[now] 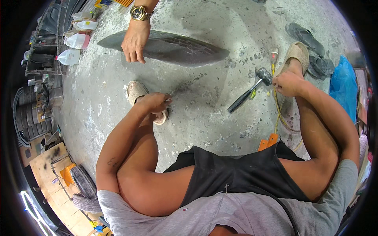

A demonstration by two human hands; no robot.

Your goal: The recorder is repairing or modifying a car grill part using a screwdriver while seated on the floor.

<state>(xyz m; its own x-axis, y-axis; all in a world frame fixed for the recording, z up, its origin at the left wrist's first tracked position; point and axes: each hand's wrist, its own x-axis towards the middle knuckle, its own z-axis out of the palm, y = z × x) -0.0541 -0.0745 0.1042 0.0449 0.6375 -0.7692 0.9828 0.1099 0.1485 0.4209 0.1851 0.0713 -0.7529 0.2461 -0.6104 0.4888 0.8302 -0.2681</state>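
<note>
My left hand (157,101) hangs forward over my left knee, its fingers curled together, and I see nothing in it. Over my right knee my right hand (287,83) is bent at the wrist, fingers drawn together with no object showing. A hammer (252,89) with a dark head and black grip lies on the floor, nearest my right hand and apart from it. Farther ahead, a long dark curved piece (185,49), tapering at both ends, lies on the floor. Another person's hand (136,41), wearing a gold-toned watch, reaches over its left part; whether it touches is unclear.
A yellow cord (278,112) runs along the floor by my right foot, near an orange object (268,142). Dark sandals (305,38) and a blue plastic bag (343,88) are at right. Plastic jugs (69,57), a rack and tires (83,181) line the left side.
</note>
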